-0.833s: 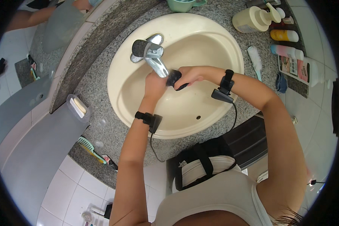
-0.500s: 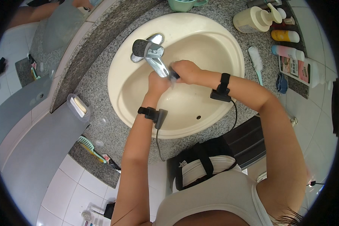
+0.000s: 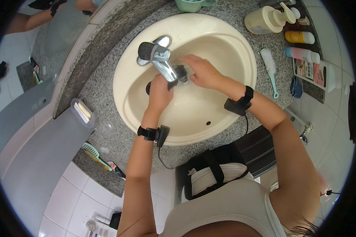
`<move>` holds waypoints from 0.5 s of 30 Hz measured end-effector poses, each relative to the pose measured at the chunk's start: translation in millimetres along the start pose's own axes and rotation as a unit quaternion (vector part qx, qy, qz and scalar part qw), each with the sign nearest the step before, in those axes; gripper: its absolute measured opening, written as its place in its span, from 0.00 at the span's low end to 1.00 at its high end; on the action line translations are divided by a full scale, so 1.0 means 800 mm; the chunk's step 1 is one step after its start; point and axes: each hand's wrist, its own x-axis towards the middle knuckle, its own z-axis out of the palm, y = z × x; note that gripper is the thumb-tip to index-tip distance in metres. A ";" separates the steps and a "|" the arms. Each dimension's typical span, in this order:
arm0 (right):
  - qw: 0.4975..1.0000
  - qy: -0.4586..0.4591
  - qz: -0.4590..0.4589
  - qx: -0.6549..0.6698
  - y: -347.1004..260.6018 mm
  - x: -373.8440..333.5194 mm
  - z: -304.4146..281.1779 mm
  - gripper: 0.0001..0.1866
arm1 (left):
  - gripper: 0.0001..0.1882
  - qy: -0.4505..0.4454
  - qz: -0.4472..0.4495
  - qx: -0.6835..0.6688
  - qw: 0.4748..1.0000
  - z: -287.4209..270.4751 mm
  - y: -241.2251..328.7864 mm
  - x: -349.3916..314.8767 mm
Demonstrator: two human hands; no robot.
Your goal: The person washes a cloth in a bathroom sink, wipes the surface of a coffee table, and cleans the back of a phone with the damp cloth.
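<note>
Hands under chrome tap point(image 3: 159, 59) over cream sink point(image 3: 233, 114). Left hand point(image 3: 160, 93) clenched round small dark object point(image 3: 148, 87), knuckles just below spout end. Right hand point(image 3: 199, 72) cupped, fingers curled against another dark part point(image 3: 180, 72) right at spout mouth; whether gripping or only steadying, cannot tell. Object too hidden to name. Water stream not clearly visible. Best kept low in basin, directly under spout, both grips firm since wet small piece likely slips toward drain. Wrist straps with cables close to water, better held clear of splash. Soap pump bottle point(image 3: 265, 20), brush point(image 3: 270, 67) and tubes on granite counter point(image 3: 103, 98), well apart to the right.
</note>
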 end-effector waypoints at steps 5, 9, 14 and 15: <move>0.986 -0.139 -0.022 0.092 -0.018 -0.005 0.008 0.33 | 0.34 0.000 0.011 0.016 1.000 -0.011 0.016 -0.014; 0.988 -0.120 0.020 -0.098 -0.004 0.005 -0.002 0.33 | 0.34 -0.005 -0.023 0.014 1.000 -0.010 0.022 -0.029; 0.994 -0.040 -0.096 0.036 0.008 -0.007 0.043 0.29 | 0.34 0.061 -0.063 -0.213 0.973 0.002 0.024 -0.033; 0.994 -0.040 -0.096 0.037 0.004 -0.003 0.044 0.29 | 0.34 0.061 -0.063 -0.213 0.973 0.002 0.023 -0.033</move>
